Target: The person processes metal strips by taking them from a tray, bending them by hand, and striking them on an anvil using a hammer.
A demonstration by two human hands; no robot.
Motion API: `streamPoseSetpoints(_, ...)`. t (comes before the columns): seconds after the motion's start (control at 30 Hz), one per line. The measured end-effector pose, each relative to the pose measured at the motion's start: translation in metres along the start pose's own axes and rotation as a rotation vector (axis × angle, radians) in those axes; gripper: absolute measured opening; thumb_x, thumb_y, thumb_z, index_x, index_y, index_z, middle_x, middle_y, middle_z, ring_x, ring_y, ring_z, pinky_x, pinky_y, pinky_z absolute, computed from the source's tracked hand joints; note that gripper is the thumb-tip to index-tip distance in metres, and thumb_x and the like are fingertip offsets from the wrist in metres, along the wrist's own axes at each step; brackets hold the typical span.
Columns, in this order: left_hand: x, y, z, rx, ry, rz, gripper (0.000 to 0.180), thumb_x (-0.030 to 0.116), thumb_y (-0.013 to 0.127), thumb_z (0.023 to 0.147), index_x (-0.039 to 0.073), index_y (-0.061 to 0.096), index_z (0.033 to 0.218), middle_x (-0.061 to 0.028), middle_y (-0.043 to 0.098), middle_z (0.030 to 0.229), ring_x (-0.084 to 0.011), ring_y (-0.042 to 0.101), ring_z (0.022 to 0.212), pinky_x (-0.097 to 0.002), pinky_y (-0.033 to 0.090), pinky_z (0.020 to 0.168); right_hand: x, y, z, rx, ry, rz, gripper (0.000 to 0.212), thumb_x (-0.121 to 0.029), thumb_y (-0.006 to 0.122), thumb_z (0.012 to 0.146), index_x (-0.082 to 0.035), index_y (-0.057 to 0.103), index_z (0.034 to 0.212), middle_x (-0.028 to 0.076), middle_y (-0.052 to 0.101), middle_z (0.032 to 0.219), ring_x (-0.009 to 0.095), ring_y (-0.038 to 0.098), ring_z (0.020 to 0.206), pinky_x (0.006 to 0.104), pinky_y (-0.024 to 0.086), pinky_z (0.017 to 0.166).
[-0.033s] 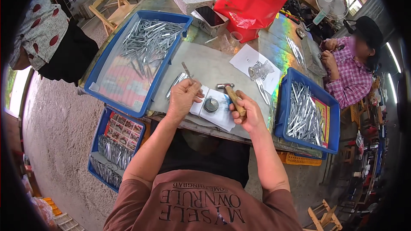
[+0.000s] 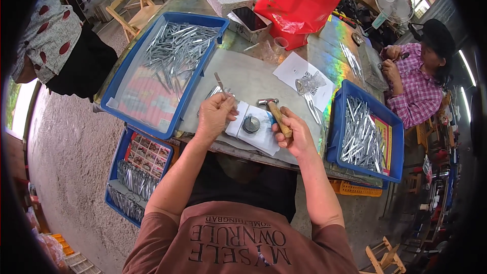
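Note:
My left hand is closed, pinching a slim pointed metal strip whose upper end sticks up past the fingers. In my right hand is a small hammer, gripped by its short wooden handle. The hammer's metal head points up and away from me, toward the left. Between my hands a round dark metal block rests on a white paper pad. A few more metal strips lie on the table just beyond my left hand, partly hidden by it.
Blue trays of loose metal strips stand at the left and right; another blue tray sits lower left. A red bag, a phone on a box, and a paper sheet lie farther back. A co-worker sits at right.
My left hand has shifted very slightly to the left with the metal strip in it. My right hand keeps its hold on the hammer.

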State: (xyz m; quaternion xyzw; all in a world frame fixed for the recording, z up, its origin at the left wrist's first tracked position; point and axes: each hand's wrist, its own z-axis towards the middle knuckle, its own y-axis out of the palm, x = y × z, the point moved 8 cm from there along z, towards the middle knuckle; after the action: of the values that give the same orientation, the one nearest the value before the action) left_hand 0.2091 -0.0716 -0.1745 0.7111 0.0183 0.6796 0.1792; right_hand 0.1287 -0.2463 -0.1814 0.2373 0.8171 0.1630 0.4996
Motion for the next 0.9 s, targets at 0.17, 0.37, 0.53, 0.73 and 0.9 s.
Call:
streamPoseSetpoints(0.17, 0.015, -0.032, 0.000, 0.082, 0.085, 0.642, 0.010, 0.012, 0.052, 0.077, 0.001, 0.054, 0.077, -0.0072, 0.056, 0.062, -0.0181, 0.054, 0.056, -0.0268, 0.043, 0.049, -0.004, -0.005, -0.011, 0.029, -0.100, -0.173, 0.058, -0.025, 0.039, 0.085, 0.000, 0.011, 0.129, 0.010, 0.053, 0.066, 0.011, 0.045, 0.040, 0.0204, 0.033, 0.031)
streamPoseSetpoints(0.37, 0.021, -0.033, -0.004, 0.067, 0.278, 1.282, 0.011, 0.013, 0.053, 0.074, 0.003, 0.053, 0.077, -0.0148, 0.056, 0.075, -0.0320, 0.054, 0.072, -0.0400, 0.042, 0.062, -0.003, -0.023, -0.033, 0.139, -0.170, -0.216, 0.050, -0.030, 0.038, 0.086, 0.001, 0.025, 0.125, 0.010, 0.052, 0.065, 0.009, 0.040, 0.038, 0.0200, 0.029, 0.032)
streamPoseSetpoints(0.53, 0.001, -0.038, 0.007, 0.005, 0.190, 1.474, 0.012, 0.016, 0.054, 0.073, 0.004, 0.053, 0.077, -0.0139, 0.056, 0.078, -0.0308, 0.054, 0.076, -0.0405, 0.042, 0.064, -0.001, -0.031, -0.045, 0.147, -0.247, -0.125, 0.042, -0.027, 0.039, 0.087, 0.001, 0.035, 0.118, 0.008, 0.052, 0.063, 0.007, 0.039, 0.038, 0.0190, 0.028, 0.032)
streamPoseSetpoints(0.73, -0.003, -0.034, 0.011, 0.005, 0.226, 1.498, 0.012, 0.015, 0.054, 0.073, 0.003, 0.052, 0.073, -0.0141, 0.056, 0.076, -0.0317, 0.054, 0.075, -0.0403, 0.042, 0.064, 0.006, -0.035, -0.052, 0.155, -0.261, -0.059, 0.037, -0.022, 0.040, 0.087, 0.002, 0.037, 0.115, 0.006, 0.051, 0.062, 0.007, 0.039, 0.038, 0.0188, 0.029, 0.032)
streamPoseSetpoints(0.9, 0.016, -0.031, -0.001, 0.048, 0.333, 1.461, 0.012, 0.014, 0.054, 0.074, 0.003, 0.051, 0.072, -0.0129, 0.055, 0.074, -0.0310, 0.054, 0.071, -0.0398, 0.042, 0.062, 0.010, -0.036, -0.053, 0.175, -0.253, -0.093, 0.031, -0.024, 0.040, 0.086, -0.002, 0.044, 0.109, 0.006, 0.051, 0.062, 0.008, 0.039, 0.039, 0.0189, 0.028, 0.032)
